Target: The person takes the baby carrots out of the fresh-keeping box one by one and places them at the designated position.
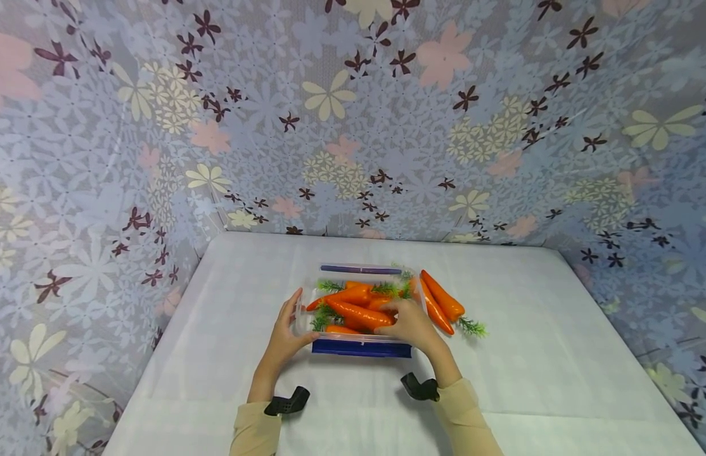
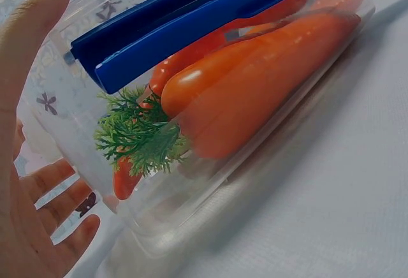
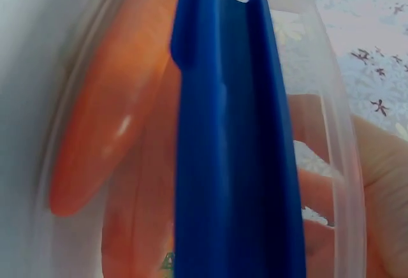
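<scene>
In head view, rests splayed left hand (image 1: pixel 284 334) at left end of box (image 1: pixel 359 338) and pinches a carrot (image 1: pixel 359 313) inside with right hand (image 1: pixel 412 324), near two loose carrots (image 1: pixel 442 296) outside on the right. In left wrist view, spreads relaxed fingers beside box. In right wrist view, reaches fingers in beside blue latch (image 3: pixel 236 125).

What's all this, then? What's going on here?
A person is using two bare hands on an open, clear plastic box with blue latch flaps, filled with shiny orange carrots with feathery green tops. The left hand is spread at the box's left end. The right hand reaches in at the top carrot's thick end; whether it grips it is unclear. Two more orange carrots lie outside, right of the box, on the white cloth.
</scene>
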The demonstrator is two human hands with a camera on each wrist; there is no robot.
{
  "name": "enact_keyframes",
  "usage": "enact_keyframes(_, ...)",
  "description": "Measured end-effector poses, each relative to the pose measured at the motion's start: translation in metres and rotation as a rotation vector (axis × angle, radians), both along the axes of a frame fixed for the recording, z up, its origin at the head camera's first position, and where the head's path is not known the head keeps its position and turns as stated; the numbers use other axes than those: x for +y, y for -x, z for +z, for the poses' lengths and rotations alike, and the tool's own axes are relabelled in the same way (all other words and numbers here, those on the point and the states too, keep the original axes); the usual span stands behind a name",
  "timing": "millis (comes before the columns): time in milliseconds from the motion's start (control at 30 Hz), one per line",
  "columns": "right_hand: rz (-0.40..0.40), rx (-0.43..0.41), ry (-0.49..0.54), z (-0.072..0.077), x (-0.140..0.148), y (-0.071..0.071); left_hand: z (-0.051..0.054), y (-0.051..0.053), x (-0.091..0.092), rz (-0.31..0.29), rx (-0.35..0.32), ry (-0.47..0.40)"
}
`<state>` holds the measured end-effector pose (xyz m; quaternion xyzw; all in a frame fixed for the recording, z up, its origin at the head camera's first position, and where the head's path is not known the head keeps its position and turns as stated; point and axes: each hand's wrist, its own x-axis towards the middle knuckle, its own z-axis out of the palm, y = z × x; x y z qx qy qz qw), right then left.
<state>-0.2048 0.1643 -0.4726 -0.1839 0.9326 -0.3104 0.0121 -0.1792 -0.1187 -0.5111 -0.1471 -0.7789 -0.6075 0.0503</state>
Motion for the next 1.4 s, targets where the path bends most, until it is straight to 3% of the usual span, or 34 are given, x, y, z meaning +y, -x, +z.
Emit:
enact_keyframes(100,-0.036,0.039,0.014,0.002,-0.003,-0.003,0.002,0.0,0.0,0.001,-0.005,0.002)
enact_keyframes(400,-0.1,0.264,0.085,0.018,-0.01,-0.012,0.005,-0.001,0.002,-0.001,-0.018,-0.008)
enact_keyframes(1000,-0.292,0.351,0.215,0.037,0.022,-0.017,0.005,-0.003,0.001,0.001,-0.024,0.004)
enact_keyframes(1167,-0.362,0.387,0.199,0.038,0.034,-0.015,0.004,-0.003,0.001,0.002,-0.026,0.012)
enact_keyframes(1400,-0.474,0.37,0.188,0.038,0.051,-0.013,0.004,-0.002,0.001,0.001,-0.024,0.011)
